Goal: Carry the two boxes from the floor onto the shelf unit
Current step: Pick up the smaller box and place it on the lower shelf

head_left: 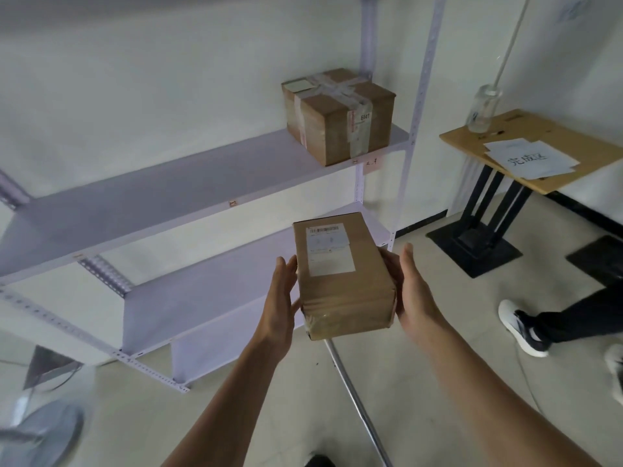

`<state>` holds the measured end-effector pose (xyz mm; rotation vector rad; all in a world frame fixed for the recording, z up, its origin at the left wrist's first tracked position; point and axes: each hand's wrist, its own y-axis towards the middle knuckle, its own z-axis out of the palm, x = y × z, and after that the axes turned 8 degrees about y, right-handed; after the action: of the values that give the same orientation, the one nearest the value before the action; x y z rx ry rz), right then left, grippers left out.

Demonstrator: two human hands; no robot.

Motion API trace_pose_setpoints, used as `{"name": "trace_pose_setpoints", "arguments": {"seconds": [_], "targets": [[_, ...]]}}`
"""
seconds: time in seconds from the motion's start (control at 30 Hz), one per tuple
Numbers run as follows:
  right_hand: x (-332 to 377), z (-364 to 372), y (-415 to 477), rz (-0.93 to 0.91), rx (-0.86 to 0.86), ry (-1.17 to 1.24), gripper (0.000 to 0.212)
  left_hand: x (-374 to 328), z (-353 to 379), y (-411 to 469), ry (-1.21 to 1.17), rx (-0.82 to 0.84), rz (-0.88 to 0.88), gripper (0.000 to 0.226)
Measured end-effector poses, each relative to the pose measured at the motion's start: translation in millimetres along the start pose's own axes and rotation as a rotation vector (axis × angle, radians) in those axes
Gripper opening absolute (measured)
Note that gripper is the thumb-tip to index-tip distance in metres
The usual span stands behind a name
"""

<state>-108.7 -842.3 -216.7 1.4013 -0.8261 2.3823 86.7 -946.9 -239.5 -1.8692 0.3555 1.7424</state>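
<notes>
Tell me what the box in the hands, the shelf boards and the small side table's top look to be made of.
Held box: brown cardboard, matte, with a white paper label and glossy clear tape wrapping its near end. Shelf boards: likely painted sheet metal, smooth pale grey, thin folded edges on perforated steel-looking posts. Table top: seemingly wood or plywood, light tan, a raw-looking edge, on black, probably metal, legs.

Looks like a bare storeroom or parcel sorting room rather than anyone's home. There's a pale metal shelf unit with slotted uprights against plain white walls, a taped cardboard parcel sitting on it, and a plain tiled floor. Off to the side a small wooden counter carries a printed paper sign and a clear jar.
</notes>
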Motion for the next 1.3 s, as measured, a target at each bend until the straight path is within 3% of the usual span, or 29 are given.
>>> {"name": "trace_pose_setpoints", "arguments": {"seconds": [0.57,0.77,1.03,1.2,1.3], "targets": [[40.7,-59.7,230.0,0.166,-0.061,-0.159,0.069,26.1,57.7,205.4,-0.096,-0.008,-0.173,0.073],[48.0,-76.5,292.7,0.220,-0.058,-0.237,0.070,39.7,74.2,260.2,-0.054,-0.077,-0.238,0.053],[64.2,-111.1,380.1,0.312,0.035,-0.334,0.064,49.8,120.6,332.8,-0.061,-0.227,-0.341,0.045],[70.5,-132.7,437.7,0.380,0.113,-0.361,0.052,62.7,149.5,374.7,-0.090,-0.294,-0.391,0.062],[65.4,-141.3,472.0,0.422,0.131,-0.346,0.060,70.1,163.2,399.1,-0.103,-0.340,-0.428,0.070]]}}
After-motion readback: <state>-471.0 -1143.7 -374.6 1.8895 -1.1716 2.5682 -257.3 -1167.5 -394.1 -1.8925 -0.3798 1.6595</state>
